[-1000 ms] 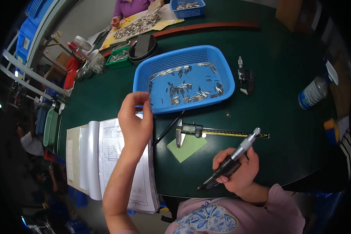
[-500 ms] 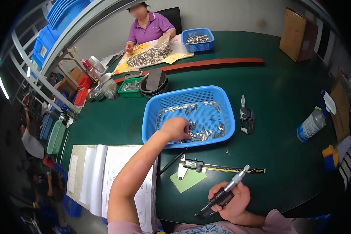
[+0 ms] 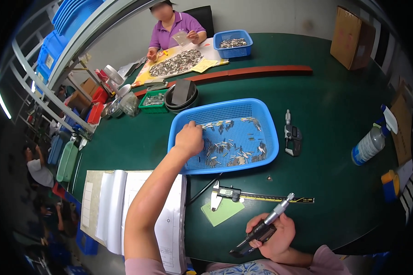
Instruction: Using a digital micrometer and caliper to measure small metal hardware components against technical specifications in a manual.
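My left hand [image 3: 190,138] reaches into the left side of a blue perforated plastic basket [image 3: 273,137]. Its fingers are curled downward and closed, and their tips are hidden, so anything between them cannot be seen. Small metal pins [image 3: 222,146] lie scattered in loose groups across the basket floor. Close to my body, my right hand [image 3: 280,238] is wrapped around a digital micrometer [image 3: 264,230], its silver thimble tilted up to the right. Between that hand and the basket lie a digital caliper [image 3: 229,193] and a green slip of paper [image 3: 224,213].
Right of the basket lies a second micrometer [image 3: 293,138], with a spray bottle [image 3: 369,144] farther right. An open binder of drawings [image 3: 170,229] lies under my left forearm. Beyond a red-brown bar [image 3: 261,72], a co-worker [image 3: 174,30] sits behind piled metal parts [image 3: 179,63].
My left hand has moved left and away from me inside the basket, uncovering pins near the front. My right hand stays around the micrometer. The co-worker has raised a clear bag.
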{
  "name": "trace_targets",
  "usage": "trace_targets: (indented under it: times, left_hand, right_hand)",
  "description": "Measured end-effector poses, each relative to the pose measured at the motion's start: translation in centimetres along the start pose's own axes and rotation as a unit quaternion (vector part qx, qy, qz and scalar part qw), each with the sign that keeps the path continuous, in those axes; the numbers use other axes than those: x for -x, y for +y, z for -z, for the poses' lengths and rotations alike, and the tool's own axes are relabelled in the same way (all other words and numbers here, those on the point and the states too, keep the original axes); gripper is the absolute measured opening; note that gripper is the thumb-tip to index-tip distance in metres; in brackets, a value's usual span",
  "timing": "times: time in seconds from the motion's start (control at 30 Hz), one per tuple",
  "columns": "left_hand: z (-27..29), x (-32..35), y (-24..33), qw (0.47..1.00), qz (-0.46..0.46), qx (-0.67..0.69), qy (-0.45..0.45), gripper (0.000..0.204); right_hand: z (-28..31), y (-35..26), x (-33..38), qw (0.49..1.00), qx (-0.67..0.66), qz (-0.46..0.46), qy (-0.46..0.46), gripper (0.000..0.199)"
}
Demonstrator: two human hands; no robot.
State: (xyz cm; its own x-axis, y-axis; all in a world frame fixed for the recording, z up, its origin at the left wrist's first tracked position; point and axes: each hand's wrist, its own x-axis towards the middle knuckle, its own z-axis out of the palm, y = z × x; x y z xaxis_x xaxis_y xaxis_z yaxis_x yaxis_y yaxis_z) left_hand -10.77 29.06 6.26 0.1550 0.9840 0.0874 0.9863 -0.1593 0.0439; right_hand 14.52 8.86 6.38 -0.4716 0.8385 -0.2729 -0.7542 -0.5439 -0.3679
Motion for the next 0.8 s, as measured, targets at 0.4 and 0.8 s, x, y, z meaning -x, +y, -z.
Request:
trace_targets:
  times: [0.4, 0.8]
  left_hand:
    - [0.3, 0.0, 0.8, 0.961, -0.017, -0.245, -0.124, 0.031]
    - [1.8, -1.3, 0.0, 0.996, 0.077, -0.054, -0.007, 0.021]
  right_hand:
    - [0.2, 0.0, 0.1, 1.000, 0.003, -0.003, 0.027, 0.057]
    - [0.2, 0.2, -0.6, 1.000, 0.004, 0.004, 0.026, 0.055]
